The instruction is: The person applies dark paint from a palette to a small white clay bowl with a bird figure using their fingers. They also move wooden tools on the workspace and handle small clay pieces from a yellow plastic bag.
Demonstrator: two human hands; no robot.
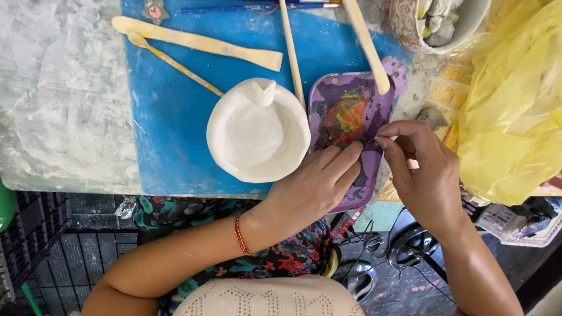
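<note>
Pinching a small pale tool or scrap, too hidden to identify, with thumb and forefinger of the right hand (422,169), tip set against the purple palette (351,126) near its right rim. Resting flat on the lower half of the same palette with the left hand (316,184), fingers together and extended, gripping nothing, a red string bracelet (239,233) at the wrist.

Lying on the blue mat (175,134) near the front edge of the counter (58,105), smeared with mixed orange, yellow and dark paint. Likely light, stiff plastic, prone to sliding and slippery where paint is wet; best held by the bare rim or rounded corner tab.

Sitting just left of the palette, touching or nearly so: white clay bowl (257,131) with a small knob on its far rim. Probably fragile, soft if undried; best supported from beneath, not by the thin wall.

Spread toward the far edge: wooden modelling tools (199,42), a thin stick (291,52), a brush (257,8). Bunched at the right edge: yellow plastic sheet (515,105).
</note>
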